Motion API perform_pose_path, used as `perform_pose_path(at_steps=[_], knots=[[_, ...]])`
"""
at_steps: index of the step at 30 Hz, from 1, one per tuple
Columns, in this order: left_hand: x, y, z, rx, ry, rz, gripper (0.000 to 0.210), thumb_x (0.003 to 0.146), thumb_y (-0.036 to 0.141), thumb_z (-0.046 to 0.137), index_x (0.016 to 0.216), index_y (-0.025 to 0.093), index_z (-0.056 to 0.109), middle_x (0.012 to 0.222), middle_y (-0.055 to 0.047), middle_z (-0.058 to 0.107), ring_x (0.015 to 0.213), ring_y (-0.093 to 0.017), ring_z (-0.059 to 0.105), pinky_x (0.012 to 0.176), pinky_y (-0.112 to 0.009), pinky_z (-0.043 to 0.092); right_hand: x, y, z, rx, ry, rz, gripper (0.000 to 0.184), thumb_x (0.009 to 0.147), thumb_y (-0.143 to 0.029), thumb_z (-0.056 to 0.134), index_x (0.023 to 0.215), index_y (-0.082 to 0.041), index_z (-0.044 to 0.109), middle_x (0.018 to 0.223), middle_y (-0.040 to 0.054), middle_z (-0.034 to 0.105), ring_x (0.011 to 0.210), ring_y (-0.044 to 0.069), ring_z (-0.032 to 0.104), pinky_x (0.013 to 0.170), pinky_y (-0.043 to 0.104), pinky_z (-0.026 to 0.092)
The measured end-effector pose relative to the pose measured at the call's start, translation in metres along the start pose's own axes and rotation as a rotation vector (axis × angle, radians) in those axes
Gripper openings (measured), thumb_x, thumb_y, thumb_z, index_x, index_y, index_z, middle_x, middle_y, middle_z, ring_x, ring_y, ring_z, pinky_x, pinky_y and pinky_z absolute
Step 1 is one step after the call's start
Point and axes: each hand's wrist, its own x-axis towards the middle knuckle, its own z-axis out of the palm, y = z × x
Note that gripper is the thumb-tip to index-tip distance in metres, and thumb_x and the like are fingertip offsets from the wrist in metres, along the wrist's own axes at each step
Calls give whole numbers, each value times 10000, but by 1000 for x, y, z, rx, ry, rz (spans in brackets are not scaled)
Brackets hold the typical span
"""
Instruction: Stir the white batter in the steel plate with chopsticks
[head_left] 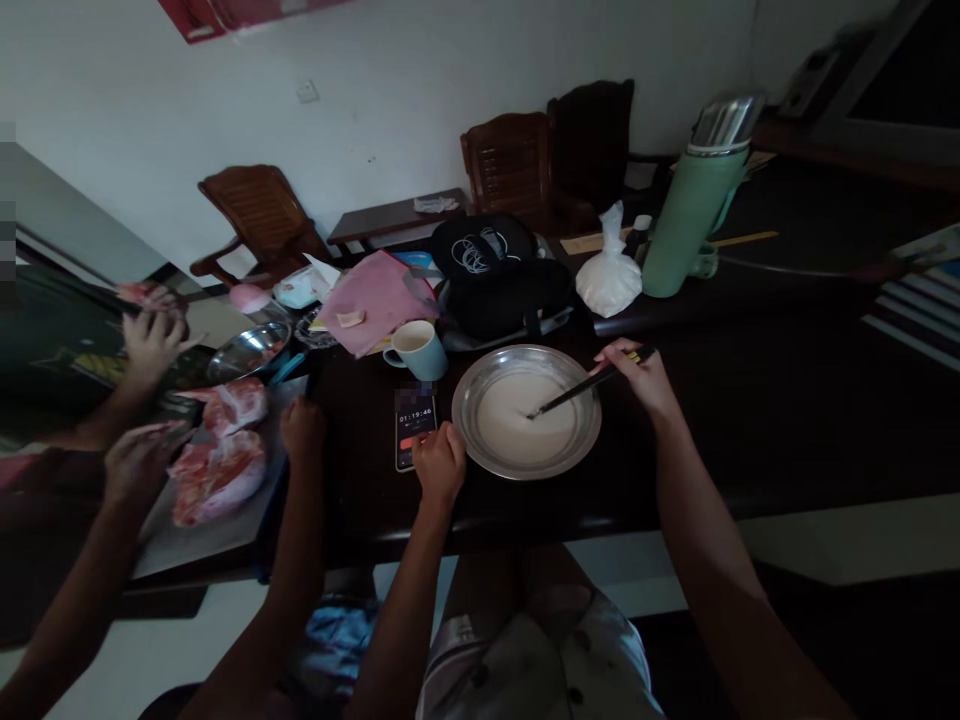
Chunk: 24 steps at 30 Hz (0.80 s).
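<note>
My right hand (628, 372) is closed around black chopsticks (576, 390). Their tips dip into a milky white liquid (525, 425) in a wide metal bowl (588, 440). At the bowl's left edge, my left hand (439, 462) is curled into a fist over the lower corner of a phone (405, 425). What its fingers hold, if anything, is hidden. A light blue mug (420, 352) stands just behind the phone. Behind the bowl lies a black case (502, 285), with a tied plastic bag of white powder (609, 272) to its right.
At left, a co-worker's hands (142, 455) work near raw meat (221, 475) on a board (161, 545). Another fist (302, 428) rests beside the board. A metal basin (251, 350) and pink cloth (375, 300) lie behind. A green thermos (694, 225) stands at right.
</note>
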Motion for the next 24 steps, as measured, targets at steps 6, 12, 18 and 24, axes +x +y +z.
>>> perform_pose_path(at_steps=[6,12,18,24], knots=[[0,0,0,1,-2,-9,371,939,246,243,678,206,503,576,-41,572,579,-182,535,735,-338,343,0,2,6,-17,-111,-25,302,813,-506,614,749,-221,691,742,26,738,769,208,697,749,326,519],[0,1,-1,1,-3,-11,375,939,241,236,668,210,494,580,-42,573,574,-180,529,743,-339,345,0,3,1,4,-33,-1,308,810,-510,617,715,-224,679,637,13,709,643,189,677,685,314,511],[0,1,0,4,-4,-13,365,936,242,248,675,209,501,579,-40,567,579,-181,528,748,-342,340,1,0,5,-61,-89,-53,313,819,-509,603,737,-221,696,774,27,740,789,205,688,759,324,512],[0,1,-1,-11,-7,-12,366,938,247,249,668,212,494,574,-37,566,579,-176,525,743,-339,339,0,0,1,-11,-35,1,329,809,-532,604,731,-222,681,639,19,711,651,201,681,700,331,519]])
